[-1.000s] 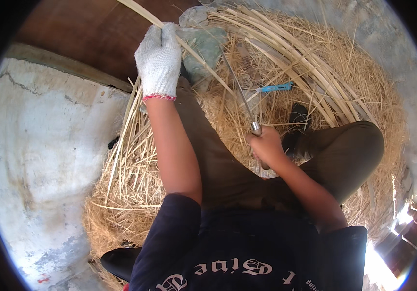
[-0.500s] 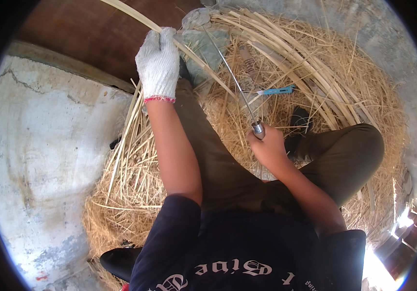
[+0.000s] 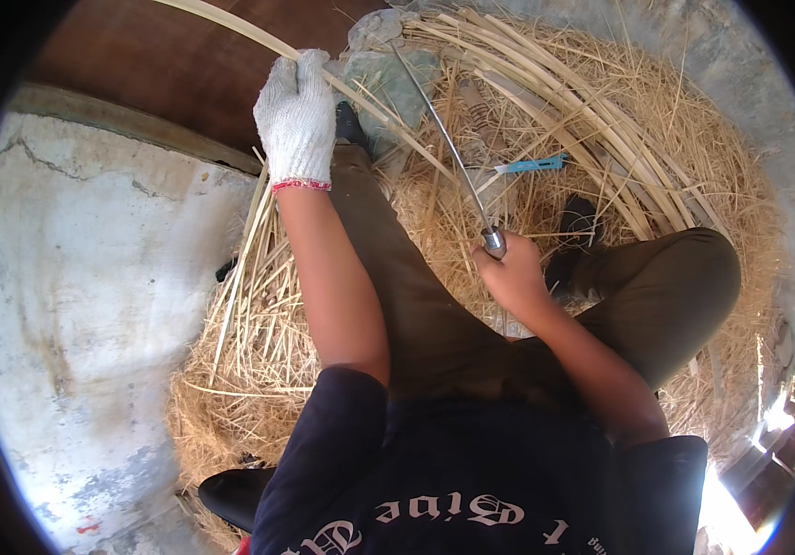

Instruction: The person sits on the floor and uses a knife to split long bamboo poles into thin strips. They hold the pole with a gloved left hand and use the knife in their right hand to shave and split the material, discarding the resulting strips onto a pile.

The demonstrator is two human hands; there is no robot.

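My left hand [image 3: 296, 116], in a white knitted glove with a red cuff edge, is closed on a long pale bamboo strip [image 3: 231, 30]. The strip runs from the upper left through the glove and slants down toward the middle. Bare and wrapped round a handle, my right hand [image 3: 513, 268] grips a long knife [image 3: 446, 134]. Its narrow blade points up and away, with a shiny metal collar at the handle; my fingers hide most of the handle. The strip's lower end lies close to the blade; whether they touch I cannot tell.
Bamboo shavings [image 3: 703, 148] cover the floor around my legs. A bundle of longer strips [image 3: 592, 120] lies at the right. A light-blue cutter [image 3: 532, 165] rests beyond my right hand, and a greenish stone [image 3: 397, 83] sits far off. A cracked pale wall [image 3: 92, 277] stands left.
My left hand and the strip have shifted slightly left and up in the picture. The knife stays at nearly the same angle in my right hand. The whole view has moved a little.
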